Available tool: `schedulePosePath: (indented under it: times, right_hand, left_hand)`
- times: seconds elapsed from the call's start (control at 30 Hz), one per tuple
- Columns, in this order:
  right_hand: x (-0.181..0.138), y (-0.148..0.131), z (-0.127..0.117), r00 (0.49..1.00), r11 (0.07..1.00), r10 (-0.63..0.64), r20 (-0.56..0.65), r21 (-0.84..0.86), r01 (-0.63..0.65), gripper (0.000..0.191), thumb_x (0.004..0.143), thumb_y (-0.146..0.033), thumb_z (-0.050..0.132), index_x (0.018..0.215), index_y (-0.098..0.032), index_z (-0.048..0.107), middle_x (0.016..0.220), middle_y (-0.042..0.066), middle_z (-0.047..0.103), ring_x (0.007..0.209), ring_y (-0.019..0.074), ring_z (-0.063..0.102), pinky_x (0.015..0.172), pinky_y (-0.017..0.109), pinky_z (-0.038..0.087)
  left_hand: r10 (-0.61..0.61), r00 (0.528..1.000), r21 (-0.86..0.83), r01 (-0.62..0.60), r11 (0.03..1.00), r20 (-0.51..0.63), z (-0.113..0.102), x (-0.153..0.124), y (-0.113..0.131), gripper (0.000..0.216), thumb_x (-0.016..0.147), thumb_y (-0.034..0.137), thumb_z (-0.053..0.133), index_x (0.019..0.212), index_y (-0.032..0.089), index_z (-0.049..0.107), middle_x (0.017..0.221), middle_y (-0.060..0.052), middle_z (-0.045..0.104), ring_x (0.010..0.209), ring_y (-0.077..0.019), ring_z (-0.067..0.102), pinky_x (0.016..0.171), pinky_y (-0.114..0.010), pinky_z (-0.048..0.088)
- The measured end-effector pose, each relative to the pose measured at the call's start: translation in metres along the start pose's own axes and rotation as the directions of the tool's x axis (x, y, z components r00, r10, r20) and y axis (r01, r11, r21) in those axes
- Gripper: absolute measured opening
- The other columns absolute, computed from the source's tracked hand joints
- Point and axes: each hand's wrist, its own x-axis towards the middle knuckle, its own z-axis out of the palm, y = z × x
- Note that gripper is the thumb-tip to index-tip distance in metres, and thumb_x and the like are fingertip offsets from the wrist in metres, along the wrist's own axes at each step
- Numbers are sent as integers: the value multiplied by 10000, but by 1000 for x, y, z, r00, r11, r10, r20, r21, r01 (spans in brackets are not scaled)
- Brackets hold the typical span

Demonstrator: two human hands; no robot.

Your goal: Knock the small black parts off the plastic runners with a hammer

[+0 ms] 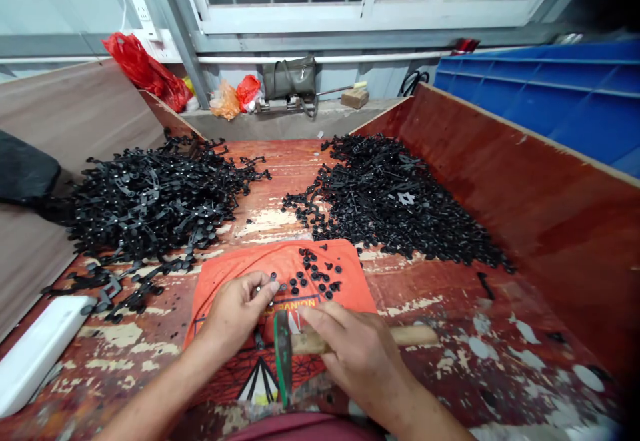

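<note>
My right hand (357, 344) is wrapped round the wooden handle of a hammer (283, 361), whose dark head with a green edge points toward me over an orange printed cloth (220, 271). Just left of it, my left hand (245, 304) is closed in a pinch above the cloth. Small parts show at its fingertips, too small and partly hidden to name. Several small black round caps (315, 269) lie scattered on the cloth beyond both hands. A small dark piece (259, 340) is on the cloth below my left hand.
Heaps of black linked parts (155, 194) and black small parts (385, 201) lie left and right on the worn red tabletop. A white oblong case (40, 348) is at the left edge. Wooden boards (500, 174) wall the sides; a blue crate (550, 94) stands beyond the right one.
</note>
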Motion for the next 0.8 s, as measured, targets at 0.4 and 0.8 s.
schedulePosePath:
  times: [0.4,0.8]
  right_hand:
    - [-20,11,4,923,967,245,298,-7,-255,344,749,-94,573,1009,-307,642,892,-35,667,785,188,654,658,275,413]
    - [-17,9,-4,920,978,175,351,42,-203,379,849,-162,550,1189,-322,600,988,-11,663,827,191,641,693,282,426]
  left_hand:
    - [18,1000,417,-22,908,14,12,20,-1,382,896,464,413,630,197,468,554,37,425,553,-129,417,535,-242,219]
    - [-35,999,638,33,769,-9,8,19,5,336,871,408,454,615,201,519,542,20,504,540,-133,447,548,-265,195]
